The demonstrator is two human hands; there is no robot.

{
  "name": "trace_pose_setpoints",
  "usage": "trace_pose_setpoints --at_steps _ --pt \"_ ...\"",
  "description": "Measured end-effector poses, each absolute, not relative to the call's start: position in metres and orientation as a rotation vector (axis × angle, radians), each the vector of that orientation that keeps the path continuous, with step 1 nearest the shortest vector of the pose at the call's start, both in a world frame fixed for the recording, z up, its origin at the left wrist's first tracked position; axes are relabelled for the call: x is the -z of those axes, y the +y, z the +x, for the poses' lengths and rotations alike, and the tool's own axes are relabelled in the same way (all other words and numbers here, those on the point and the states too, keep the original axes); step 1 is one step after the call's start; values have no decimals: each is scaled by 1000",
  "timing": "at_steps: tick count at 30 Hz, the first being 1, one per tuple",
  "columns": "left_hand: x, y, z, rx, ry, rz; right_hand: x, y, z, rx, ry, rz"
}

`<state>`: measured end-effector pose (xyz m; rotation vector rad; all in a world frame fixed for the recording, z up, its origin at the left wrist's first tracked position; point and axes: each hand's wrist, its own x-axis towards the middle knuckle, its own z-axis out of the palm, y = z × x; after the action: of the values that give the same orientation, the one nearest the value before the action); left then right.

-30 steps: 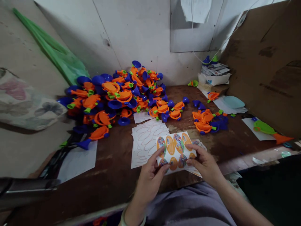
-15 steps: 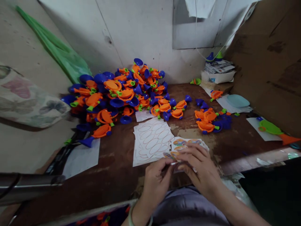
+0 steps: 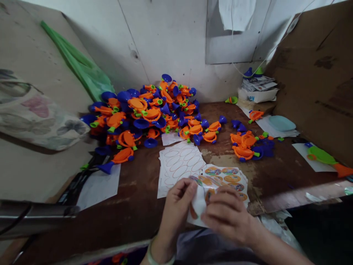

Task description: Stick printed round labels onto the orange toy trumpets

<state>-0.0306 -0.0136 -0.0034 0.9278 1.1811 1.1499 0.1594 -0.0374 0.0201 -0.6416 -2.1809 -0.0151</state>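
My left hand (image 3: 176, 206) pinches the upper left edge of a sticker sheet (image 3: 197, 204) between thumb and fingers. The sheet is tilted up and bent, with orange oval stickers and a white bare area. My right hand (image 3: 228, 215), slightly blurred, has its fingers curled over the right side of the same sheet; its thumb is mostly hidden. Behind the hands lies a pile of printed sticker sheets (image 3: 233, 179) with orange ovals. Left of it rests a stack of white backing sheets (image 3: 179, 162) marked with oval outlines.
A large heap of orange and blue toy horns (image 3: 149, 114) stands against the wall. A smaller group of orange toys (image 3: 244, 145) lies right of centre. Farther right are a pale blue dish (image 3: 281, 123) and a green-orange toy horn (image 3: 321, 154). A metal tube (image 3: 38, 217) juts in at left.
The sticker sheet has been raised and tilted, so more of its face shows. My right hand has come down and its fingers have curled in. The view has shifted slightly.
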Motion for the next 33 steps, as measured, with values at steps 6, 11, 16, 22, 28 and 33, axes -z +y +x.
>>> trace_pose_setpoints --at_steps 6,11,16,22,28,33 --pt "9 6 -44 -1319 1309 911 -27 -42 168 -406 -2101 -638" --pt "-6 -5 -33 -1284 1258 1084 -7 -15 168 -183 -1987 -1050" --pt "-6 -7 -28 -1260 1176 1031 10 -12 157 -279 -1867 -1124" --pt "0 -4 -24 -1237 1141 873 15 -11 155 -102 -1854 -1016" --pt "1 0 -23 -1218 1099 905 18 -7 153 -134 -1728 -1021" --pt "-2 7 -20 -1179 1065 1006 20 -2 159 -96 -1856 -1061"
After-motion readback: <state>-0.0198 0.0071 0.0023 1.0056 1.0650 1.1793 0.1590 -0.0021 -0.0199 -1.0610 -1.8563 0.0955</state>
